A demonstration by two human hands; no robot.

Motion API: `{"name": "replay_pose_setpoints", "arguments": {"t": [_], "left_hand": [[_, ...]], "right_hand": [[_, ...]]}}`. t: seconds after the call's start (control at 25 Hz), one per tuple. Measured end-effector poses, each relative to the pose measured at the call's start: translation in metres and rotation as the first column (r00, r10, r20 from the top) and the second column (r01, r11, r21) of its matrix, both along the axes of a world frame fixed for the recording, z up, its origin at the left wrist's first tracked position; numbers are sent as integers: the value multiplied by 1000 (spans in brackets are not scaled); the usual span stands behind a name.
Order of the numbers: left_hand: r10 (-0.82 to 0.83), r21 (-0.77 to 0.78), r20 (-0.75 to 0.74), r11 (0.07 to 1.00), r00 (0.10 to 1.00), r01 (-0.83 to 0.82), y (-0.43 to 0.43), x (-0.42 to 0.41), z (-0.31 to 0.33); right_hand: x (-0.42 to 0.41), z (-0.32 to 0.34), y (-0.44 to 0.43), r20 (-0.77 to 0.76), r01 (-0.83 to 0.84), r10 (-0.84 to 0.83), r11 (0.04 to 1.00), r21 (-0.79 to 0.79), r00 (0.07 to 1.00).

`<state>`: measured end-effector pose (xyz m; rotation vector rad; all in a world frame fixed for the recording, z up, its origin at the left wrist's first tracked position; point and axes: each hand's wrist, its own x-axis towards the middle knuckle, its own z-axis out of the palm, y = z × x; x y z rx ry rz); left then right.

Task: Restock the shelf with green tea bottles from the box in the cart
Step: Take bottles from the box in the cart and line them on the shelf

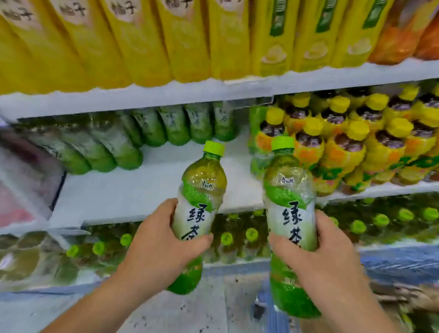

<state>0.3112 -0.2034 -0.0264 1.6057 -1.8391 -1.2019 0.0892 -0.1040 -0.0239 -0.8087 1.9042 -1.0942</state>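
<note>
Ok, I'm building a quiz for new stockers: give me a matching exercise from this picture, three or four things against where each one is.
Things:
1. left hand
2. right hand
3. yellow cartons
4. yellow-capped bottles

Places:
A. top shelf
B. middle shelf, right side
C. around the bottle nearer the yellow caps
D. around the bottle in front of the bare shelf space

Pairs: 1-D, 2-C, 3-A, 4-B

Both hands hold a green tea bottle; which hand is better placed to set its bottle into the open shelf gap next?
Probably left. The left hand holds its bottle directly before the bare shelf gap; the right hand's bottle faces the yellow-capped bottles.
</note>
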Motion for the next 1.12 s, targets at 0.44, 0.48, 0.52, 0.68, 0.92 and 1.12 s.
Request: {"name": "replay_pose_setpoints", "arguments": {"t": [0.44,0.48,0.52,0.68,0.92,1.12], "left_hand": [[123,-196,-188,967,974,-160,-133,72,-67],[120,-207,-199,965,973,-162,-142,74,-71],[120,-219,-208,962,971,-166,-150,77,-76],[136,-278,-232,939,963,-200,-171,85,-94],[107,-346,-309,913,945,-217,-177,93,-118],[90,-320,-264,931,960,-175,-168,99,-127]], "right_hand": [[97,-74,-167,-102,-107,96,989,-107,990],[102,-78,-176,-117,-102,88,987,-124,989],[106,-82,-184,-130,-95,76,984,-150,989],[121,-97,-205,-207,-97,50,970,-222,977],[129,-116,-208,-220,-161,92,935,-316,971],[125,-120,-200,-190,-223,167,915,-336,968]]}}
